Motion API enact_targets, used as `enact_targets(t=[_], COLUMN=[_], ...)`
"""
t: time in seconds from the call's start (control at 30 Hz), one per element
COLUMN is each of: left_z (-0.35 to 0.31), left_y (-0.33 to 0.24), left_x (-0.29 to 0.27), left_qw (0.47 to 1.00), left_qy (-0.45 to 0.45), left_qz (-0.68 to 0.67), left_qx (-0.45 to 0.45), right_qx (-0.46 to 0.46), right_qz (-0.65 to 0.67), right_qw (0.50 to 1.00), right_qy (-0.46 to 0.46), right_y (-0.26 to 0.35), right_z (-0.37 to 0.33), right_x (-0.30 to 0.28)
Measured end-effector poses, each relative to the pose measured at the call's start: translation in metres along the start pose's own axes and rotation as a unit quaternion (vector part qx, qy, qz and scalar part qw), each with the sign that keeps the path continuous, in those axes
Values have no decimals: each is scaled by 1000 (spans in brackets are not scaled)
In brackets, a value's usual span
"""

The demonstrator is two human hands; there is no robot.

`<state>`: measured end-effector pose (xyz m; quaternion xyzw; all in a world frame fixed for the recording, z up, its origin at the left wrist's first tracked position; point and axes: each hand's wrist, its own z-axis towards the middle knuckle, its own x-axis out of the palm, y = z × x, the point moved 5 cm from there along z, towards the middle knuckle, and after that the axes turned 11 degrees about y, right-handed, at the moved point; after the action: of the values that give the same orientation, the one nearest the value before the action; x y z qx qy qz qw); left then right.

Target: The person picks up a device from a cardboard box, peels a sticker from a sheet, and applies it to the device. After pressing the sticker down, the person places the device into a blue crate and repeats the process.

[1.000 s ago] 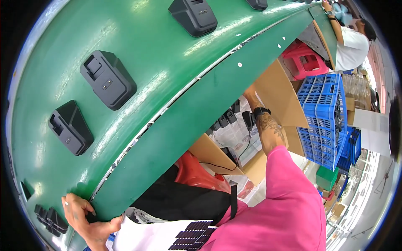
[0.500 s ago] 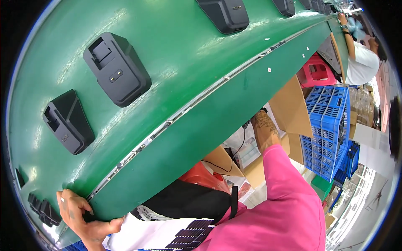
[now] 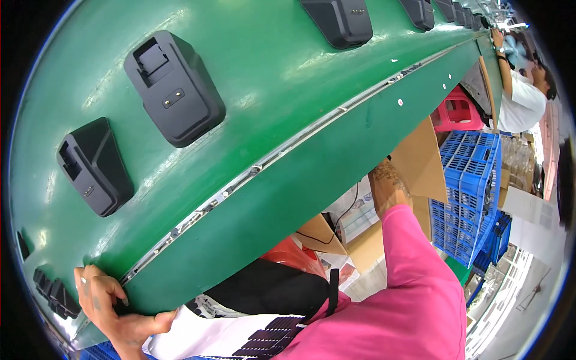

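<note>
My left hand (image 3: 108,306) grips the near left corner of the green ledge (image 3: 288,192), its fingers curled on one side and the thumb reaching along the other. My right hand (image 3: 385,173) reaches down past the ledge into an open cardboard box (image 3: 423,159); its fingers are hidden there. A black cable (image 3: 339,223) runs out of the box close to that hand. On the green work surface stand a large dark grey charging dock (image 3: 180,96) with two gold contacts and a similar dock (image 3: 96,168) to its left.
More docks (image 3: 339,21) line the far side, and small black parts (image 3: 57,294) lie at the left end. Blue crates (image 3: 465,198) and a pink stool (image 3: 456,111) stand right of the box. A co-worker in white (image 3: 522,102) is at the far right. A black bag (image 3: 264,288) lies below the ledge.
My right hand has gone deeper behind the ledge. The black plug seen beside it before is now out of sight. My left hand keeps its hold; the view has shifted slightly.
</note>
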<state>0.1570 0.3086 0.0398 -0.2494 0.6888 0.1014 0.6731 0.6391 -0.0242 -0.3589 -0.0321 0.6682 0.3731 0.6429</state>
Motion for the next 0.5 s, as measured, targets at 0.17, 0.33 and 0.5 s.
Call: enact_targets(t=[0.17,0.33,0.5], left_z=[0,-3,-5], left_y=[1,5,3], left_x=[7,0,3], left_qw=[999,999,999], left_qy=[-30,-5,-10], left_qz=[-25,-13,-17], left_qx=[-1,-41,-43], right_qx=[-21,-48,-64], right_qz=[-50,-101,-146], right_qw=[996,982,965], right_qy=[74,152,211], right_y=[-1,-26,-38], right_z=[-9,-5,-13], right_x=[24,27,42])
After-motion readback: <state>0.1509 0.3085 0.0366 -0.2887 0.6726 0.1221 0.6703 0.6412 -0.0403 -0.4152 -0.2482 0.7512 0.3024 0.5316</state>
